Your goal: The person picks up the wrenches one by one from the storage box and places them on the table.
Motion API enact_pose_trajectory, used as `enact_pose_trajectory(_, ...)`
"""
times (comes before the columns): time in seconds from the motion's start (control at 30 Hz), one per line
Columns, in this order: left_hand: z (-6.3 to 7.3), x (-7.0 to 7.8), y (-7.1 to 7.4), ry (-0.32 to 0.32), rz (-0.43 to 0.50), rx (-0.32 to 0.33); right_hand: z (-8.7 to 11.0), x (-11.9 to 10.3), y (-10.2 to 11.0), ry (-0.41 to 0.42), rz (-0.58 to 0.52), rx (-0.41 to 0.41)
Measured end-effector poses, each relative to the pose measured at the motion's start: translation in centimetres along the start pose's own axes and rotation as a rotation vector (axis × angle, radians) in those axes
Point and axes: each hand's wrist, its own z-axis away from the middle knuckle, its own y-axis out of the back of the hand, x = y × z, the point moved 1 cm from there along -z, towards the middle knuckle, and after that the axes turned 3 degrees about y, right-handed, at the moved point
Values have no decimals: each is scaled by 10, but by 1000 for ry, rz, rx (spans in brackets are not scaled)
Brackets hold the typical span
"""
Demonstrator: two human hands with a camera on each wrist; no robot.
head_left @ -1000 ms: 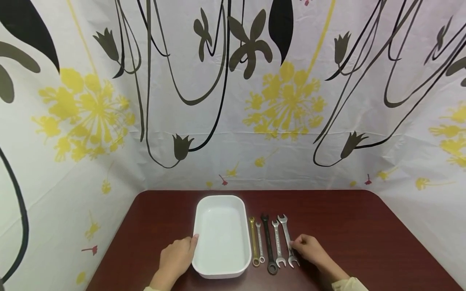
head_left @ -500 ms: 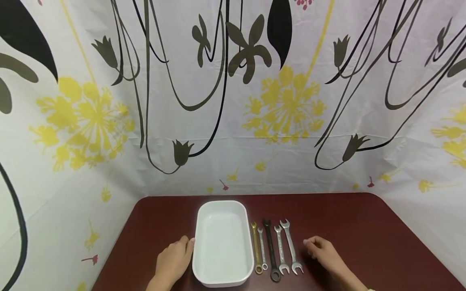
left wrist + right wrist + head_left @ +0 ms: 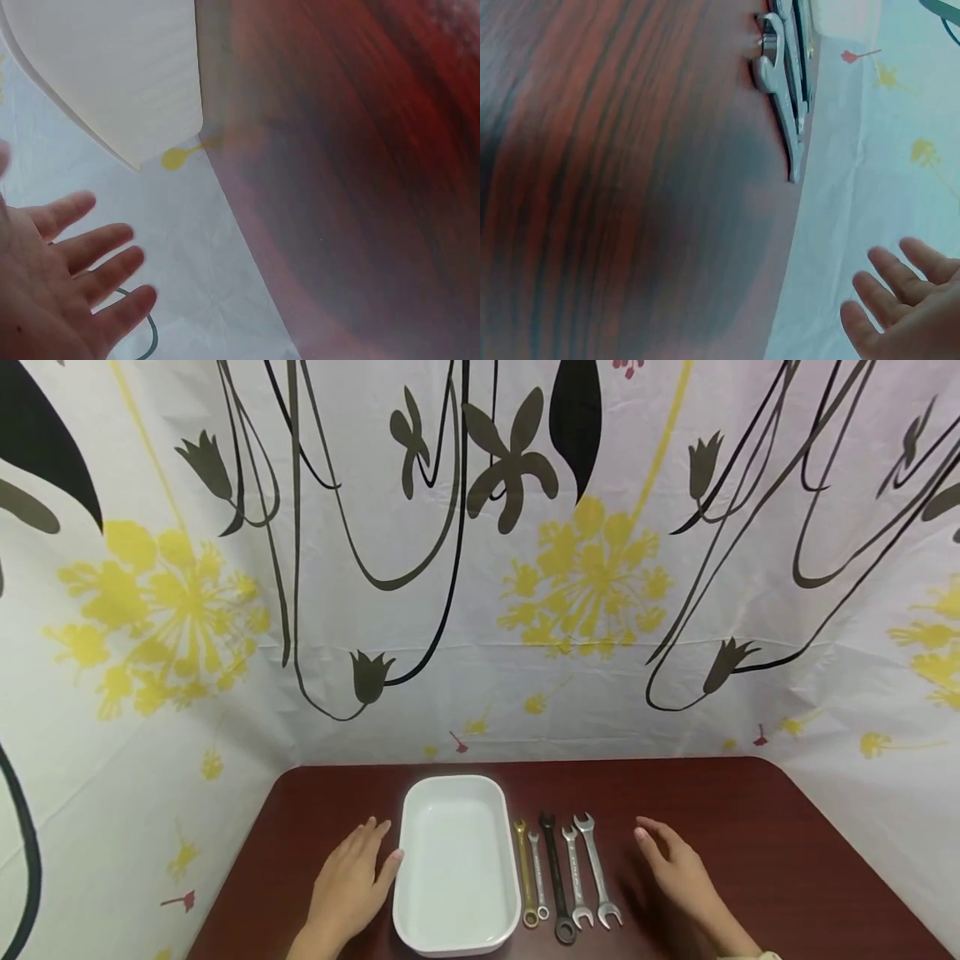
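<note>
A white rectangular tray (image 3: 457, 935) stands on the dark red table, with nothing in it. My left hand (image 3: 348, 881) is beside its left wall, fingers spread, the thumb tip at the rim; whether it touches I cannot tell. To the tray's right lie several wrenches in a row: a gold wrench (image 3: 525, 872), a small silver wrench (image 3: 537, 877), a black wrench (image 3: 556, 877), a silver open-ended wrench (image 3: 576, 877) and a larger silver wrench (image 3: 597, 872). My right hand (image 3: 682, 872) is to the right of the row, fingers relaxed, holding nothing.
The dark red table (image 3: 337, 793) has rounded far corners. Behind and beside it hangs a white cloth (image 3: 450, 718) printed with flowers and stems. In the left wrist view the tray's outer wall (image 3: 135, 67) rises near the table edge.
My right hand has left the rightmost wrench, moved right and loosened its fingers. The left hand has let go of the tray's rim and spread its fingers. The wrenches keep their row.
</note>
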Motion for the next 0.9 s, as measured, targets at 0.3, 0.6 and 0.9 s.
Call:
enact_pose_trajectory(0.3,-4,-10,3,-78,-112,34,7,4,2,209,193,151)
enact_pose_trajectory(0.6,0,-21,-6,-39,-168,-25,17,12,-5,194,392,75)
enact_pose_trajectory(0.9,0,-24,-7,-20,-192,-8,16,14,-10,171,425,50)
